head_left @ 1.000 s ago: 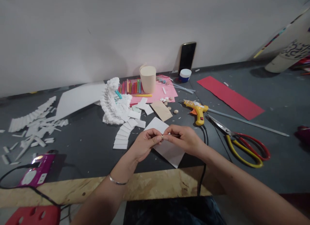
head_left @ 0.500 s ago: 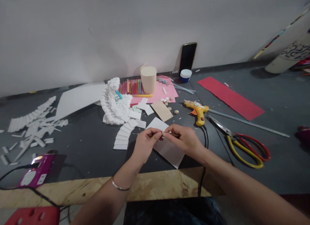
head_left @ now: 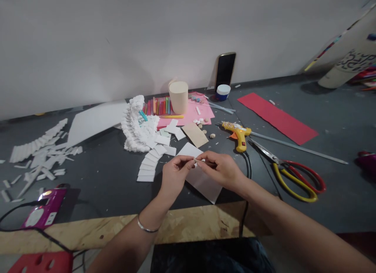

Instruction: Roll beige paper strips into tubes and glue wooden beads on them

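My left hand (head_left: 175, 174) and right hand (head_left: 221, 169) met in the middle of the view, above a dark grey work surface (head_left: 111, 179). Each hand was pinching one end of a small white piece (head_left: 195, 160) between thumb and forefinger, with the other fingers curled in. The piece was held in the air between the two pinches, just above a white sheet (head_left: 205, 183) that lay flat on the surface. It was too small for me to tell whether it was folded or flat.

To the left of my hands lay a fanned row of white rectangles (head_left: 150, 163), leading up to a white ruffled form (head_left: 136, 126). To the right lay a yellow glue gun (head_left: 238, 134), its cord running towards me past my right wrist. Beyond it lay scissors (head_left: 293, 173) with red and yellow handles. A tan card (head_left: 195, 134) lay just behind the white sheet.

As I judged it, handling so small a piece well called for light, even pressure from both pinches, gripping only the very ends so the middle was not crushed. Holding it low over the sheet meant a slip would drop it somewhere easy to see. With the glue gun and cord so near, I thought it wise to keep my right arm clear of them.
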`<state>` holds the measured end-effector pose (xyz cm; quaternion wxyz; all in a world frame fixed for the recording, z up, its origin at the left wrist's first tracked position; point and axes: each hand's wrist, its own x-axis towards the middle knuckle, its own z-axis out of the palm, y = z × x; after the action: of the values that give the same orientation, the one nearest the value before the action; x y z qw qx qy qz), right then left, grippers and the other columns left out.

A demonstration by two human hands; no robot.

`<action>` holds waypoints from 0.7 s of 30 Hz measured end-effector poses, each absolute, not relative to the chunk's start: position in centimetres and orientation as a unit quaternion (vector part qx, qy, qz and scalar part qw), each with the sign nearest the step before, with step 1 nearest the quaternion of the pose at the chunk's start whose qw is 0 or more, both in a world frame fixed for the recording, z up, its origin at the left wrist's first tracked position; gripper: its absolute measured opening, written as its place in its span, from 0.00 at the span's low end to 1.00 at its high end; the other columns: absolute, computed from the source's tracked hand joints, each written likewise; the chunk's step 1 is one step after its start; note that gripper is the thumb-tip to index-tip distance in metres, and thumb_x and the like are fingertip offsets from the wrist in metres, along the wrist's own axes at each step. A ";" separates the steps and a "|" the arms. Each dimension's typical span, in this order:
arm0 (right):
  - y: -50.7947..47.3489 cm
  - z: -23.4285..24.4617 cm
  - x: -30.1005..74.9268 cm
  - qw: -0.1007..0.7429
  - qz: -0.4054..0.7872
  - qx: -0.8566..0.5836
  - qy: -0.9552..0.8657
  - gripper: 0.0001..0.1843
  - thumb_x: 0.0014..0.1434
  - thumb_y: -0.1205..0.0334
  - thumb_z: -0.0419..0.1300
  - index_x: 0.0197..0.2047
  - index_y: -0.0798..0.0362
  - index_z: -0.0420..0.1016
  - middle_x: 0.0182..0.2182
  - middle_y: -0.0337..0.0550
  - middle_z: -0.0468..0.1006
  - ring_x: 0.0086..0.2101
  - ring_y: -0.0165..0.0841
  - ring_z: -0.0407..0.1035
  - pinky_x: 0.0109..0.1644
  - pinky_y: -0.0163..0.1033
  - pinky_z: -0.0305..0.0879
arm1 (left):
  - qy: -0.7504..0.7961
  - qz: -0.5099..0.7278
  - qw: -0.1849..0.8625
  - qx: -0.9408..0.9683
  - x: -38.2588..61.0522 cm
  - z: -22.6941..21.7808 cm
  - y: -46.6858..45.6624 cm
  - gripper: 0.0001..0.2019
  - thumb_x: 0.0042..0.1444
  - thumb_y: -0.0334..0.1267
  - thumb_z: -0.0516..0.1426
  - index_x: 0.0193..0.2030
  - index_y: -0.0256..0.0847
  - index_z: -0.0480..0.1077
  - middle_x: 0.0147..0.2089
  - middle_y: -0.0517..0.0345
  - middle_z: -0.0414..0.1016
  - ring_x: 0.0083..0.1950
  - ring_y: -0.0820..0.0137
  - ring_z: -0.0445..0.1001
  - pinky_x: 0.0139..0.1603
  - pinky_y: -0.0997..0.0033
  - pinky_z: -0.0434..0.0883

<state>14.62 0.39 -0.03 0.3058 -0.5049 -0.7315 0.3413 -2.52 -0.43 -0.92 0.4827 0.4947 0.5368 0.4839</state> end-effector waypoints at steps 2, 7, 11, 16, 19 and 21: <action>0.4 -0.1 14.7 0.302 0.338 -0.505 -0.735 0.14 0.60 0.53 0.56 0.40 0.53 0.77 0.19 0.35 0.69 0.20 0.26 0.58 0.26 0.32 0.51 | 0.530 0.484 0.486 0.498 -2.6 -1.1 -0.4 0.08 0.49 0.40 0.64 0.34 0.38 0.78 0.29 0.57 0.79 0.31 0.71 0.76 0.36 0.73 0.71; 0.5 -0.4 14.7 0.294 0.317 -0.518 -0.738 0.14 0.60 0.54 0.55 0.38 0.52 0.78 0.21 0.37 0.73 0.21 0.27 0.62 0.27 0.32 0.53 | 0.526 0.479 0.484 0.511 -2.5 -1.0 -0.6 0.09 0.50 0.41 0.64 0.35 0.38 0.77 0.30 0.55 0.80 0.32 0.70 0.76 0.36 0.72 0.72; 0.5 -0.5 14.6 0.287 0.298 -0.533 -0.738 0.13 0.60 0.54 0.55 0.38 0.51 0.78 0.21 0.37 0.75 0.21 0.27 0.63 0.28 0.33 0.54 | 0.531 0.474 0.484 0.508 -2.4 -0.9 -0.6 0.09 0.48 0.41 0.64 0.35 0.38 0.78 0.32 0.55 0.80 0.34 0.70 0.77 0.38 0.71 0.72; 0.4 -0.6 14.6 0.280 0.281 -0.526 -0.752 0.12 0.59 0.54 0.56 0.38 0.50 0.78 0.22 0.37 0.76 0.22 0.28 0.65 0.28 0.33 0.54 | 0.550 0.463 0.475 0.508 -2.4 -0.7 -0.5 0.08 0.47 0.40 0.65 0.31 0.39 0.77 0.29 0.57 0.79 0.31 0.71 0.75 0.35 0.73 0.71; 0.5 -0.5 14.5 0.282 0.274 -0.526 -0.754 0.12 0.60 0.54 0.56 0.37 0.50 0.78 0.23 0.37 0.77 0.22 0.28 0.67 0.28 0.32 0.54 | 0.551 0.461 0.476 0.508 -2.3 -0.5 -0.5 0.07 0.48 0.40 0.64 0.31 0.38 0.76 0.27 0.58 0.78 0.29 0.71 0.74 0.33 0.73 0.70; 0.5 -0.4 14.5 0.286 0.275 -0.528 -0.751 0.12 0.60 0.54 0.56 0.37 0.51 0.78 0.23 0.38 0.78 0.22 0.28 0.67 0.28 0.32 0.55 | 0.546 0.463 0.478 0.509 -2.3 -0.5 -0.5 0.07 0.49 0.40 0.64 0.30 0.38 0.76 0.27 0.58 0.78 0.29 0.72 0.74 0.33 0.73 0.70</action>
<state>14.49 0.54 -0.43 0.2857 -0.5284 -0.7508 0.2748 -2.29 -0.48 -0.52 0.4781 0.5094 0.5455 0.4629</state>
